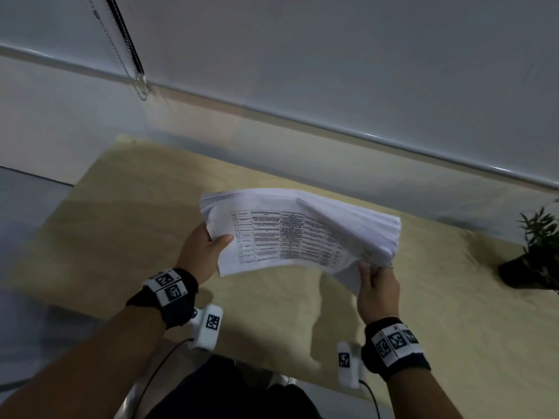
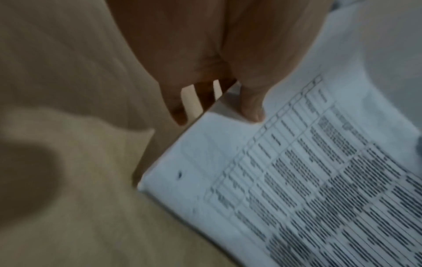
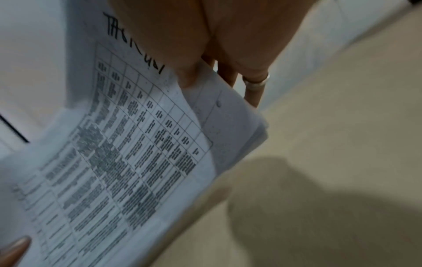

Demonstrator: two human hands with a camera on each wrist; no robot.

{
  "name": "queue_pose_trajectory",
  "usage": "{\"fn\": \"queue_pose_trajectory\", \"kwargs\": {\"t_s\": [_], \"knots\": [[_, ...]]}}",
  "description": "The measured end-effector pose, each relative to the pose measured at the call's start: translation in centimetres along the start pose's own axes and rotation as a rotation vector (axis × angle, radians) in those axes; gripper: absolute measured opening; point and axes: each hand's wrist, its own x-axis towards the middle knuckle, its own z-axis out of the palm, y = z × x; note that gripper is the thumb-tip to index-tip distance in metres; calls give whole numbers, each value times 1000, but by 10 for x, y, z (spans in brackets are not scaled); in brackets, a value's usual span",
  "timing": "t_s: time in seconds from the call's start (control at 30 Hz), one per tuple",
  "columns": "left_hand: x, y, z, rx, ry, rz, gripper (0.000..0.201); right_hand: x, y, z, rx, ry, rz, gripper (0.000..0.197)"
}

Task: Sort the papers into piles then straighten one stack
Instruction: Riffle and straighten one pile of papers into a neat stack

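A thick stack of white papers (image 1: 290, 231) with a printed table on its top sheet is held in the air above the pale wooden table (image 1: 127, 225). My left hand (image 1: 208, 246) grips the stack's left edge, thumb on top and fingers underneath. My right hand (image 1: 375, 282) pinches the stack's near right corner, where the sheets bend and fan out. In the left wrist view the thumb (image 2: 251, 106) presses on the top sheet (image 2: 297, 180). The right wrist view shows the thumb (image 3: 187, 72) on the printed sheet (image 3: 128, 153) and ringed fingers behind the stack.
A small potted plant (image 1: 535, 255) stands on the table at the far right edge. A window blind with a bead chain (image 1: 133, 68) hangs behind the table. Grey floor lies to the left of the table. My dark-clothed legs show below the near edge.
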Motion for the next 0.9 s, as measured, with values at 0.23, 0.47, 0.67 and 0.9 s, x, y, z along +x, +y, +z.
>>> {"fn": "queue_pose_trajectory", "kwargs": {"t_s": [0.23,0.47,0.67,0.9], "knots": [[-1,87,-12,328,384,459,118,16,-71,-50,-147,30,-368,15],[17,153,-6,269,-27,762,31,20,-119,-63,-186,164,-682,21],[16,156,-23,-105,49,435,18,20,-98,-50,793,53,-192,83],[0,128,-7,-299,3,409,23,10,-94,-38,744,54,-293,27]]}}
